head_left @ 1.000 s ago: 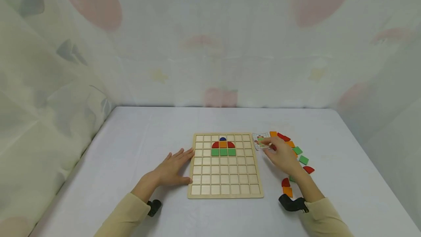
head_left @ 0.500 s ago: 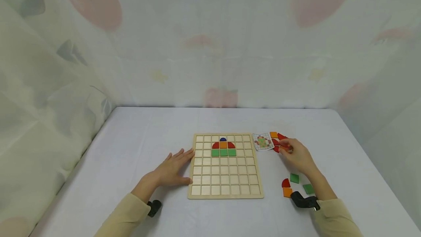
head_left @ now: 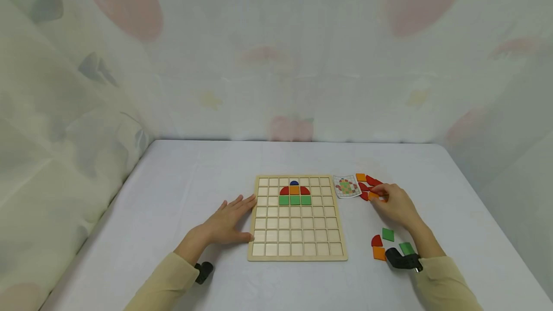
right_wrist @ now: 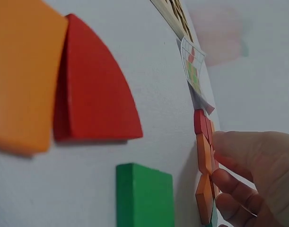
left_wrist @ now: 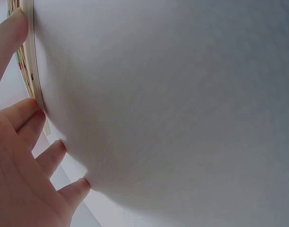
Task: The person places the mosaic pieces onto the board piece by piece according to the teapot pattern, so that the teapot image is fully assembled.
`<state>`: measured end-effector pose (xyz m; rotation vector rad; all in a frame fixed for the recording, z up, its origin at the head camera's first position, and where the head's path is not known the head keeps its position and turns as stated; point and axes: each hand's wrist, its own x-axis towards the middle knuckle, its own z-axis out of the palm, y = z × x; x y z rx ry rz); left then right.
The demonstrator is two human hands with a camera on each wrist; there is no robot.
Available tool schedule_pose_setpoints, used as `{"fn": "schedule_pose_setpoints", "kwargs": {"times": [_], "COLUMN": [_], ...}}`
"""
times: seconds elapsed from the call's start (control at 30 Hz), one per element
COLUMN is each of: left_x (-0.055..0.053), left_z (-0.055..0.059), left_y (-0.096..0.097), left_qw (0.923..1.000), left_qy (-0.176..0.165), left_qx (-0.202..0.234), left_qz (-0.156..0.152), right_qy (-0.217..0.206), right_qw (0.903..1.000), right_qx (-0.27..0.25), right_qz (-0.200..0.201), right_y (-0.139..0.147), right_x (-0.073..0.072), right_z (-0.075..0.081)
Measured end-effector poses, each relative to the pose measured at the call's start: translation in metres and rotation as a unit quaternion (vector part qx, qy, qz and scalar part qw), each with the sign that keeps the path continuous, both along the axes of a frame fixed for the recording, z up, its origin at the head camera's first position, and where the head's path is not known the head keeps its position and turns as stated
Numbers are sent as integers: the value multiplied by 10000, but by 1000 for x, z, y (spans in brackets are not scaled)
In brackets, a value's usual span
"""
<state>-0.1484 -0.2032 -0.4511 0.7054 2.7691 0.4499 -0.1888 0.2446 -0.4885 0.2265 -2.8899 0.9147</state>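
My left hand (head_left: 229, 222) lies with fingers spread, its fingertips touching the left edge of a wooden grid board (head_left: 295, 236). In the left wrist view the thumb (left_wrist: 12, 35) meets the board's side. A blue half-round tile (head_left: 294, 183), an orange square flanked by two red quarter-rounds, and a row of green squares (head_left: 295, 200) sit in its upper cells. My right hand (head_left: 395, 203) has bent fingers at a cluster of loose tiles, right by an orange tile (head_left: 373, 196) and red tiles (head_left: 364, 186). Whether it grips one is unclear.
A printed pattern card (head_left: 347, 186) lies between the board and the cluster. Nearer me on the right are a red quarter-round (head_left: 377, 241), an orange square (head_left: 379, 253) and two green squares (head_left: 388, 234). A black wrist camera (head_left: 402, 258) hangs close above these.
The right hand has moved right, off the pattern card and onto the loose tiles, uncovering the card. My left hand stays at the board's edge.
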Motion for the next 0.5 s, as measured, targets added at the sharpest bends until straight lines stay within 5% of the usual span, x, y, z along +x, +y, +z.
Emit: {"fn": "schedule_pose_setpoints", "kwargs": {"times": [0.5], "left_x": [0], "left_z": [1], "left_y": [0], "left_qw": [10000], "left_qy": [4], "left_qx": [45], "left_qz": [-12], "right_qy": [-146], "right_qw": [9990], "right_qx": [416], "right_qz": [-57], "right_y": [-4], "right_x": [-1], "right_z": [-1]}}
